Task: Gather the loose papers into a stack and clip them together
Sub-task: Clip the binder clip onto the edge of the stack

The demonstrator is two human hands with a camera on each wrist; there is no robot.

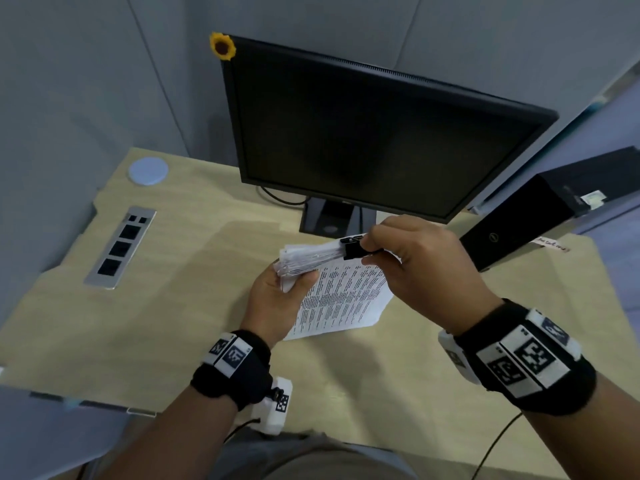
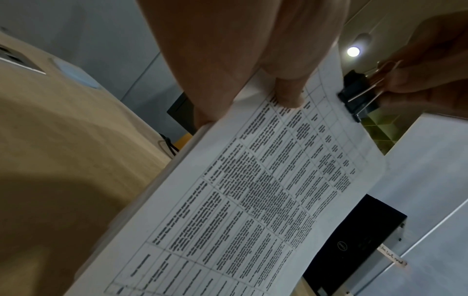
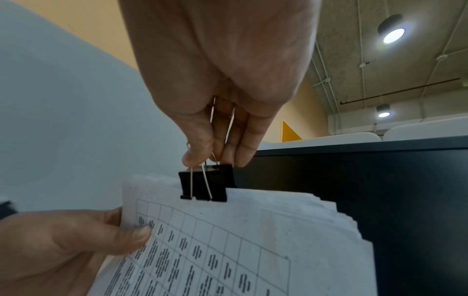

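A stack of printed papers [image 1: 341, 299] is held up above the desk, its top sheet covered in table text [image 2: 253, 200] [image 3: 228, 250]. My left hand [image 1: 277, 296] grips the stack's left corner, thumb on the top sheet [image 3: 136, 234]. A black binder clip [image 1: 353, 249] [image 2: 357, 96] [image 3: 205, 184] sits over the stack's far edge. My right hand [image 1: 412, 261] pinches the clip's wire handles between thumb and fingers [image 3: 200, 156]. In the right wrist view the clip's jaws straddle the paper edge.
A dark monitor [image 1: 363, 133] stands right behind the hands on the wooden desk [image 1: 173, 306]. A black computer case [image 1: 526, 220] lies at the right. A socket panel [image 1: 119, 247] and a round white cap [image 1: 148, 170] are at the left.
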